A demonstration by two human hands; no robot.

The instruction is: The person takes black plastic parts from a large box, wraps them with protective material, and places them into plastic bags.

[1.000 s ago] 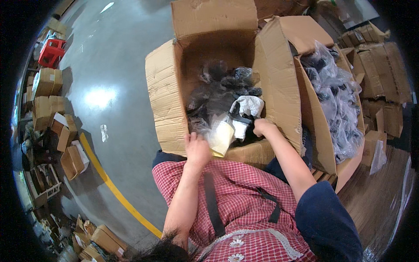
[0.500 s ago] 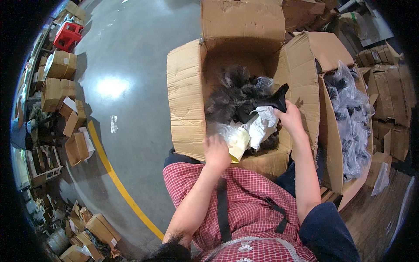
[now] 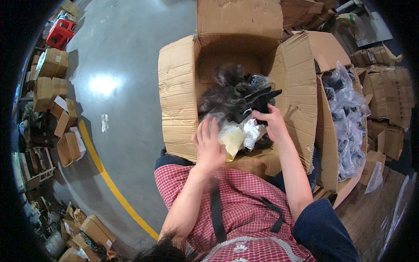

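A large open cardboard box [image 3: 178,100] stands in front of me. It holds dark hair-like bundles [image 3: 216,97], partly in clear plastic. My right hand [image 3: 273,123], at the box's right side, grips a black piece [image 3: 262,101] with flat, pointed arms; its exact kind does not show. Beneath that hand lies crumpled white wrapping [image 3: 250,133]. My left hand [image 3: 208,142] is over the near left of the box, its fingers spread, beside a pale yellow sheet or packet [image 3: 232,142] and some clear plastic. Whether its fingertips touch the plastic is hard to make out.
To the right, another carton [image 3: 326,131] is full of clear bags with dark contents [image 3: 347,126]. More cardboard boxes [image 3: 388,94] are stacked beyond it. Along the left run a yellow floor line [image 3: 109,174], several cartons [image 3: 51,89] and a red stool [image 3: 61,33].
My right hand has moved left with the black piece, which is turned and now shows several arms. My left hand has risen slightly and its fingers have spread over the plastic.
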